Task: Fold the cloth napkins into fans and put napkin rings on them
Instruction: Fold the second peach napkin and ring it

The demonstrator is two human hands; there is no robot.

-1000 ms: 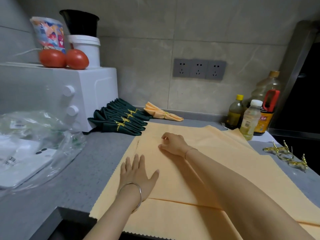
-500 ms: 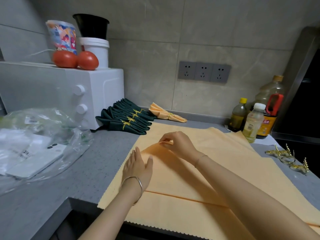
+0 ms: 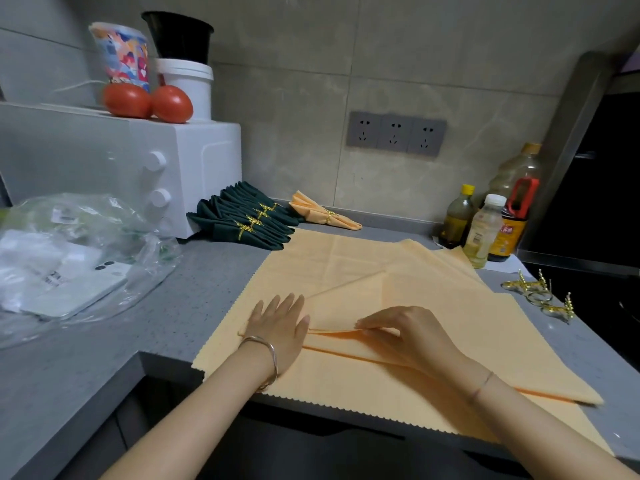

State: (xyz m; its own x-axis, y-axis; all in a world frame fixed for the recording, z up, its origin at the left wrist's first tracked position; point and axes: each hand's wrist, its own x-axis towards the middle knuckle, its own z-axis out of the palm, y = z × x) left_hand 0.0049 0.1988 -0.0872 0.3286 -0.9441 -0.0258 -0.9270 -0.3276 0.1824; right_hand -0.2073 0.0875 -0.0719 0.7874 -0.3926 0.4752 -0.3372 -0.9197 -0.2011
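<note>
Atop napkin (image 3: pixel 346 261): flat left hand (image 3: pixel 281 328), pinch-grip right hand (image 3: pixel 407 332).

Two hands on a peach-orange cloth napkin (image 3: pixel 346 258) spread over a grey speckled table (image 3: pixel 194 285).
The left hand (image 3: pixel 280 327) lies flat on the cloth with its fingers straight. Just beside it, the right hand (image 3: pixel 405 336) pinches a raised fold. Beyond the left hand lie dark green fan-folded napkins (image 3: pixel 221 225) in gold rings. Loose gold napkin rings (image 3: pixel 540 294) sit well to the right of the right hand.
</note>
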